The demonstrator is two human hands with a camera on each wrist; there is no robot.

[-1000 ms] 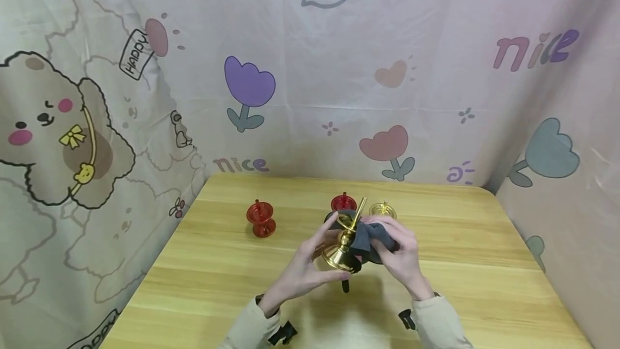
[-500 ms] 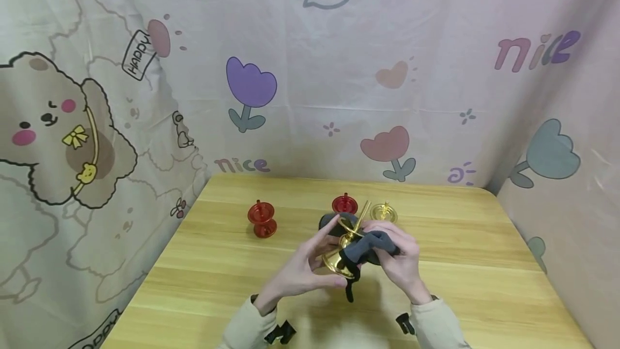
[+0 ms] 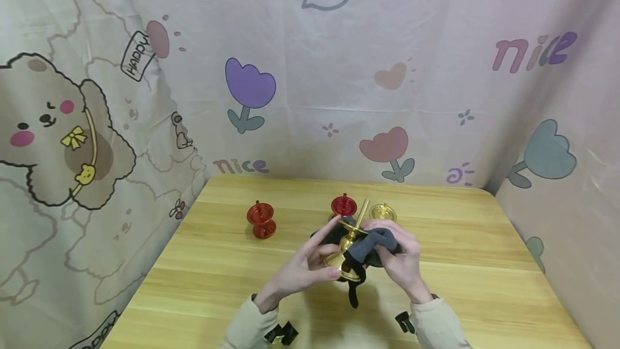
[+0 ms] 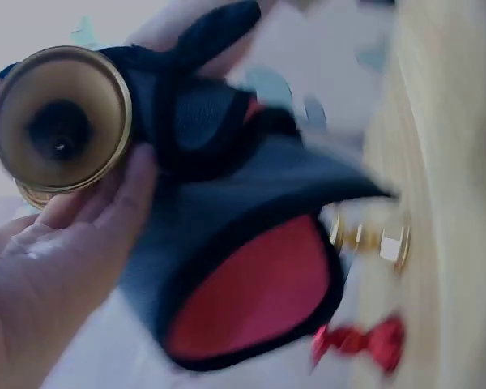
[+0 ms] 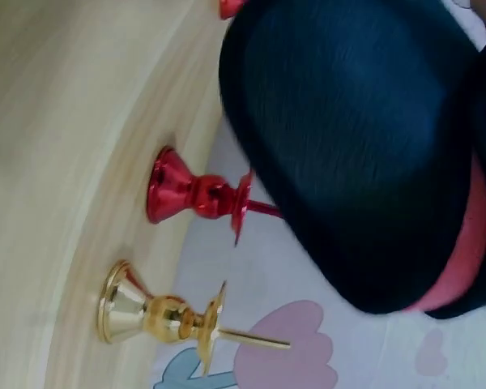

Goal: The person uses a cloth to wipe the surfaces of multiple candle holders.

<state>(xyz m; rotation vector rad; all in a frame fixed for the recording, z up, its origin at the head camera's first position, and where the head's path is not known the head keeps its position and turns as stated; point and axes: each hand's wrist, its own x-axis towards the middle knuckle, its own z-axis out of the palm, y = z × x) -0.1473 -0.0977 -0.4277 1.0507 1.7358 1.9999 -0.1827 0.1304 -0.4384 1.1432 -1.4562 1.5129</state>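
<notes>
My left hand [image 3: 302, 268] holds a shiny gold candlestick [image 3: 350, 241] tilted above the table, thumb at its flared base and index finger up by its drip dish. Its hollow underside faces the left wrist view. In my right hand [image 3: 403, 257] is a dark grey-blue cloth piece [image 3: 373, 244] with black edging and a black strap, pinched between thumb and fingers against the candlestick's side. A pink lining [image 4: 251, 292] shows inside the cloth in the left wrist view. Part of the cloth hangs behind the candlestick, and the right fingers are partly hidden by it.
On the wooden table [image 3: 203, 268], a red candlestick [image 3: 261, 220] stands to the left. Another red candlestick [image 5: 215, 197] and a gold candlestick [image 5: 166, 316] stand upright behind the hands. A printed curtain [image 3: 310, 69] hangs behind the table's far edge.
The cloth has shifted lower along the held candlestick, and its strap hangs further down. The candlestick has turned slightly, and the left thumb has moved onto its base.
</notes>
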